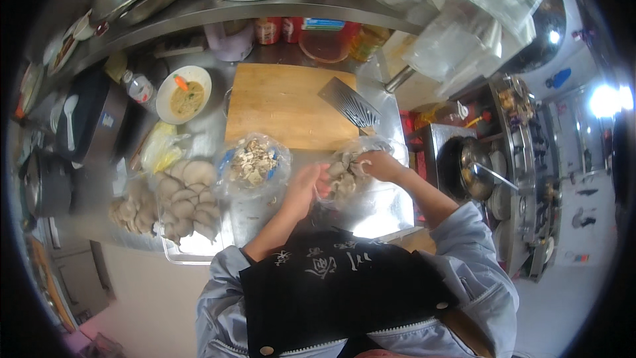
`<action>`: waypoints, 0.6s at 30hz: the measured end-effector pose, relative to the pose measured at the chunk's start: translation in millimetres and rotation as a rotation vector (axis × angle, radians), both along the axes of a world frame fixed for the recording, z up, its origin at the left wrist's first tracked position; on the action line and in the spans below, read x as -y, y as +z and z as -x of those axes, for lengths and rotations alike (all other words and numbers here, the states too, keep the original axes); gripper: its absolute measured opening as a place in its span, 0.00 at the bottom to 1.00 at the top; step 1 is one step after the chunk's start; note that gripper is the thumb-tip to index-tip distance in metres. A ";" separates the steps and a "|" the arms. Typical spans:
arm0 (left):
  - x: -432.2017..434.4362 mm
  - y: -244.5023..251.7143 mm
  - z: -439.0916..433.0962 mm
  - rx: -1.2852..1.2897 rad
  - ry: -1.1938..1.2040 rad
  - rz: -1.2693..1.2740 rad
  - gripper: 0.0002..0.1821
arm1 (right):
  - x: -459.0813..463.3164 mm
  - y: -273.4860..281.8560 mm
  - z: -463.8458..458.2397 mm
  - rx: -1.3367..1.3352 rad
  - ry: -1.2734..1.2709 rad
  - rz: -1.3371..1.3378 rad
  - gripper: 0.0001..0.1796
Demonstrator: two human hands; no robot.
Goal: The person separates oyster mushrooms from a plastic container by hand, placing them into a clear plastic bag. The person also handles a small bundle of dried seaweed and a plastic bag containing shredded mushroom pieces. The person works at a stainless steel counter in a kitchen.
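A clear plastic bag of oyster mushroom pieces lies at the near right of the wooden cutting board. My left hand is at the bag's left side, fingers partly hidden by the plastic. Over the bag's upper right, my right hand is closed on something pale, perhaps mushroom or bag film. A cleaver rests on the board's right side. Left of my left hand, another clear bag holds mushroom scraps. Whole oyster mushrooms fill a clear tray farther left, with another cluster beside it.
Upper left on the steel counter are a white bowl of soup, a plastic bottle and a yellowish bag. A steel shelf runs above the board's far side. Plastic bags hang at right; a wok stands beyond.
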State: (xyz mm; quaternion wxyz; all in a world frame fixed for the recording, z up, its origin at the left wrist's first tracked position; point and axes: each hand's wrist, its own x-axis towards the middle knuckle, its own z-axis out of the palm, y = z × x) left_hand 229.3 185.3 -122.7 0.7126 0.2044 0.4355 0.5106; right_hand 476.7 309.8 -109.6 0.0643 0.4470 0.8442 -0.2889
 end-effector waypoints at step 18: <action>-40.9 119.8 6.4 -0.151 0.019 -0.091 0.17 | 26.4 147.1 -87.9 0.295 -0.144 -0.266 0.45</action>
